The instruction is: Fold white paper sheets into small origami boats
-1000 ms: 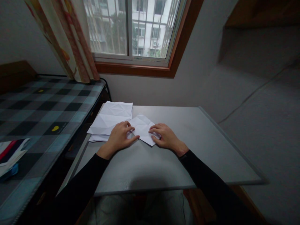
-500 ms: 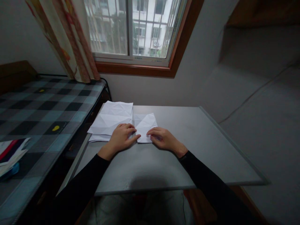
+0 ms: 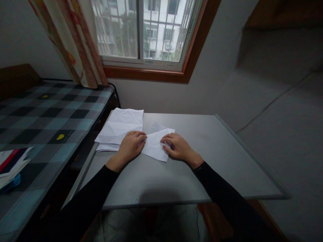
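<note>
A folded white sheet of paper [image 3: 155, 144] lies tilted on the table between my hands, with crease lines on its surface. My left hand [image 3: 131, 144] is closed at the paper's left edge, its fingers together and the thumb bent in; the exact contact is partly hidden. Over the right part of the sheet is my right hand [image 3: 176, 145], fingers curved and thumb apart from them, a gap showing between. Just beyond the left hand sits a stack of creased white paper [image 3: 121, 125].
Beneath the papers is a grey-white table [image 3: 202, 174] with a raised rim on its right. A bed [image 3: 63, 111] with a checked cover stands at the left, printed papers [image 3: 15, 161] on it. Behind are a curtain [image 3: 83, 50] and a barred window [image 3: 161, 33].
The folded paper has turned clockwise, its near right corner now closer to me. My left thumb has drawn back from it, and the right hand has shifted slightly right.
</note>
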{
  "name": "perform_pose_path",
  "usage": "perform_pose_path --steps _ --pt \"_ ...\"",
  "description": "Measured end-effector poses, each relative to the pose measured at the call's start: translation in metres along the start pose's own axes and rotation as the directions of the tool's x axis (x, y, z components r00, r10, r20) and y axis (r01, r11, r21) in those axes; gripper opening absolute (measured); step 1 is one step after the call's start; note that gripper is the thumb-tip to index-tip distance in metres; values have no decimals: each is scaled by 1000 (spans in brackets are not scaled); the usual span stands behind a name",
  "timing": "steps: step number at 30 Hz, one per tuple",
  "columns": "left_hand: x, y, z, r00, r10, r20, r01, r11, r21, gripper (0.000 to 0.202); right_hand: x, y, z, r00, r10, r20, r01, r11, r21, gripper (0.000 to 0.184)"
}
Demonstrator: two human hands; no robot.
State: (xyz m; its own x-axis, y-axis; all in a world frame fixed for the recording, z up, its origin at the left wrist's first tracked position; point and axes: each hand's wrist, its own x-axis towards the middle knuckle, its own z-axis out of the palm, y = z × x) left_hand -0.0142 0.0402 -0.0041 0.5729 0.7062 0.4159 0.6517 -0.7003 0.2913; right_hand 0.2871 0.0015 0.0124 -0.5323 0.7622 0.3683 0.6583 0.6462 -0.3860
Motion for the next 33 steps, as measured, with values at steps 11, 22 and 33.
perform_pose_path --steps 11,22,33 --pt "-1 11 -4 998 19 55 -16 998 -64 59 -3 8 8 992 84 -89 -87 996 -23 42" --pt "-5 2 5 974 148 173 -115 975 -188 55 -10 71 18 903 359 -236 -340 933 116 94" --pt "-2 2 6 999 -37 24 42 962 -269 55 -6 59 4 825 549 -132 -450 781 433 26"
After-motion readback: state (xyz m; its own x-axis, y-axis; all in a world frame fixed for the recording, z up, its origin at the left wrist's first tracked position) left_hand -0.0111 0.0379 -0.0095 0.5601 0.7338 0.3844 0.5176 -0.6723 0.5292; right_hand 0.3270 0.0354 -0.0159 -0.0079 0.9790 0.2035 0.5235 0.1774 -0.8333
